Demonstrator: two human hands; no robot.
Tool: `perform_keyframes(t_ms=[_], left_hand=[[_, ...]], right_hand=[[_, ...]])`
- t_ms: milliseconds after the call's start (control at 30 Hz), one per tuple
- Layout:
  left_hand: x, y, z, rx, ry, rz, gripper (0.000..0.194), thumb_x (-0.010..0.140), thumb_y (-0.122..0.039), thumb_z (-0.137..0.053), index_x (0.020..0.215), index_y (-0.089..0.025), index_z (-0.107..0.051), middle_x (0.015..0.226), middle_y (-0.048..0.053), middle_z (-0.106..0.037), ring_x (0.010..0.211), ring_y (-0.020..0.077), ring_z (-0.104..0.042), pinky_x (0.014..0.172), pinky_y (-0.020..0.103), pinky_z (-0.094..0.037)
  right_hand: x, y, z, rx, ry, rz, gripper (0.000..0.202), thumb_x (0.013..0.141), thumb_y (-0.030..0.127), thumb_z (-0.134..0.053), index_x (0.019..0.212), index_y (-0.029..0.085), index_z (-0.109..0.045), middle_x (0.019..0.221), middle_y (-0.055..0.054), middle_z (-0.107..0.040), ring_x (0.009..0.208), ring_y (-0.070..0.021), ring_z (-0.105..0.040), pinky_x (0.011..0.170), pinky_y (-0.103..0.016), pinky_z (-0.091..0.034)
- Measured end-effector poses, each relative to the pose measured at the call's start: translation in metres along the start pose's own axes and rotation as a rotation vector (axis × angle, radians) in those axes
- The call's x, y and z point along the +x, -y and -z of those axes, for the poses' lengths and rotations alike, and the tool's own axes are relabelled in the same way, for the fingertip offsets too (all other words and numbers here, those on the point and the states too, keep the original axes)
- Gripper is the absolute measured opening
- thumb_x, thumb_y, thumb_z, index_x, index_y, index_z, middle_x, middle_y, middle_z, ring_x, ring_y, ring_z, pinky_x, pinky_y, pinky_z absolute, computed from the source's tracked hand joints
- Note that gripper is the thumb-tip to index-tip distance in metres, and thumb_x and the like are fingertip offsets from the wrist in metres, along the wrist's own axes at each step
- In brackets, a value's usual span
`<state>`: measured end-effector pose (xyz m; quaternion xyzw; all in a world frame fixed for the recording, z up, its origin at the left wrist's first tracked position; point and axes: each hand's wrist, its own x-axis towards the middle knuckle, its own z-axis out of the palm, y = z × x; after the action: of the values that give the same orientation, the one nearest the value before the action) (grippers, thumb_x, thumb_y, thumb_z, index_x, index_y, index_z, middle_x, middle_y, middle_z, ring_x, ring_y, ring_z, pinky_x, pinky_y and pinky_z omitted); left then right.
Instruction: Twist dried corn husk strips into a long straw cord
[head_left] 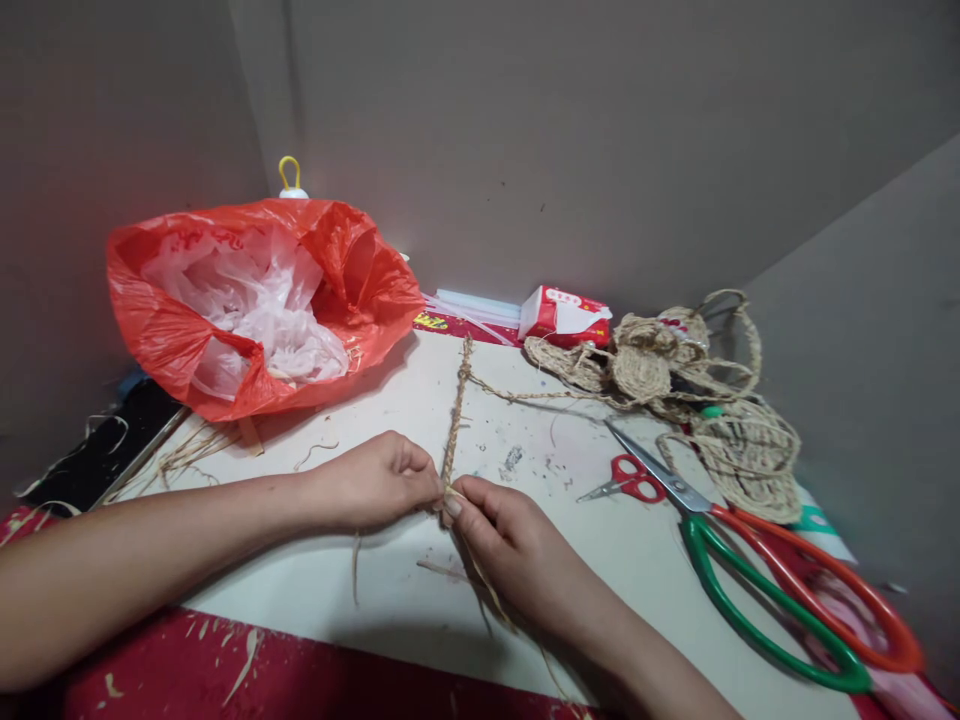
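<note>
A thin braid of dry straw-like fibre (454, 430) runs down the white board towards me. At its near end my left hand (394, 475) and my right hand (491, 515) meet, thumbs and fingers pinched on the strands. Loose strands (491, 590) trail from under my right hand towards the table's front edge. From the braid's far part, a thin twisted cord (540, 396) leads right to a pile of braided pieces (645, 365). The fingertips partly hide where the strands cross.
Left stands an open red plastic bag (375, 290) with white plastic inside. Large scissors (697, 510) with red and green handles and small red scissors (630, 482) lie right. A red tissue pack (540, 315) sits at the back. Loose fibres (184, 455) lie left on the board (315, 590).
</note>
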<state>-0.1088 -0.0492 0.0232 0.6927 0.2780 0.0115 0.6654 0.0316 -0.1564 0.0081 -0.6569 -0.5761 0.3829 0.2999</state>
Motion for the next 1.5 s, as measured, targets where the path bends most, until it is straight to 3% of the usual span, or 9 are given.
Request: perform_keyframes(t_ms=[100,267,467,667,800,1000,1133,1333,1500], left_hand=[[0.002,0.005,-0.001,-0.008,-0.012,0.018,0.02,0.077,-0.027,-0.054,0.062,-0.013,-0.055,0.05,-0.007,-0.045,0.047,0.0056,-0.033,0.048,0.019,-0.027],[0.002,0.006,-0.003,-0.12,0.02,0.099,0.021,0.078,-0.027,-0.053,0.062,-0.013,-0.057,0.049,-0.007,-0.044,0.048,0.0061,-0.033,0.049,0.019,-0.027],[0.004,0.005,-0.003,-0.16,0.022,0.083,0.019,0.075,-0.026,-0.055,0.062,-0.013,-0.058,0.059,-0.003,-0.055,0.055,0.0067,-0.043,0.057,0.019,-0.033],[0.005,0.009,0.0,-0.051,-0.006,0.034,0.02,0.075,-0.028,-0.053,0.064,-0.013,-0.058,0.057,-0.004,-0.051,0.055,0.0068,-0.039,0.056,0.02,-0.032],[0.004,0.008,0.001,0.028,-0.013,0.038,0.018,0.075,-0.027,-0.052,0.063,-0.014,-0.056,0.053,-0.006,-0.043,0.051,0.0063,-0.033,0.051,0.019,-0.026],[0.003,0.01,-0.004,-0.048,-0.026,0.03,0.02,0.074,-0.029,-0.053,0.062,-0.014,-0.056,0.055,-0.004,-0.05,0.051,0.0068,-0.038,0.05,0.019,-0.029],[0.001,0.01,-0.009,-0.188,-0.031,0.049,0.02,0.073,-0.029,-0.056,0.061,-0.013,-0.057,0.054,-0.003,-0.051,0.049,0.0066,-0.039,0.049,0.02,-0.029],[-0.004,0.007,-0.015,-0.315,-0.038,0.118,0.034,0.075,-0.039,-0.06,0.053,-0.017,-0.046,0.036,-0.009,-0.029,0.034,0.0036,-0.018,0.037,0.023,-0.01],[-0.004,0.007,-0.016,-0.304,-0.051,0.141,0.03,0.074,-0.042,-0.063,0.071,-0.013,-0.062,0.034,-0.009,-0.035,0.031,0.0036,-0.02,0.036,0.023,-0.008]], right_hand=[[-0.001,-0.003,-0.003,-0.1,-0.02,0.023,0.025,0.091,0.027,-0.038,0.071,0.019,-0.049,0.067,-0.001,-0.056,0.063,-0.0156,-0.048,0.061,-0.027,-0.036],[-0.001,-0.004,-0.005,-0.18,-0.023,0.021,0.024,0.092,0.025,-0.036,0.072,0.02,-0.048,0.068,-0.003,-0.059,0.062,-0.016,-0.049,0.06,-0.027,-0.035],[-0.002,-0.003,-0.004,-0.202,-0.013,0.021,0.024,0.092,0.027,-0.037,0.072,0.02,-0.049,0.067,-0.003,-0.058,0.061,-0.0162,-0.049,0.059,-0.027,-0.035],[-0.004,-0.003,0.006,-0.153,0.027,0.03,0.028,0.094,0.03,-0.037,0.07,0.02,-0.049,0.067,0.0,-0.056,0.062,-0.0143,-0.048,0.059,-0.025,-0.035],[-0.006,-0.002,0.015,-0.109,-0.016,-0.007,0.029,0.091,0.031,-0.043,0.065,0.02,-0.046,0.062,0.002,-0.051,0.06,-0.0131,-0.045,0.056,-0.024,-0.033],[-0.012,0.005,-0.006,0.091,-0.03,-0.074,0.032,0.09,0.034,-0.04,0.063,0.019,-0.048,0.053,0.003,-0.042,0.05,-0.0117,-0.038,0.048,-0.023,-0.028],[-0.016,0.006,-0.025,-0.134,-0.088,-0.04,0.031,0.091,0.031,-0.036,0.063,0.02,-0.046,0.055,0.0,-0.051,0.052,-0.014,-0.044,0.05,-0.025,-0.029],[-0.019,0.007,-0.031,-0.633,-0.078,-0.044,0.024,0.09,0.023,-0.037,0.08,0.019,-0.059,0.06,-0.008,-0.067,0.046,-0.0182,-0.056,0.047,-0.03,-0.02],[-0.022,0.018,-0.041,-0.848,0.011,0.059,0.019,0.08,0.008,-0.046,0.079,0.015,-0.064,0.064,-0.011,-0.07,0.048,-0.0211,-0.06,0.044,-0.032,-0.016]])
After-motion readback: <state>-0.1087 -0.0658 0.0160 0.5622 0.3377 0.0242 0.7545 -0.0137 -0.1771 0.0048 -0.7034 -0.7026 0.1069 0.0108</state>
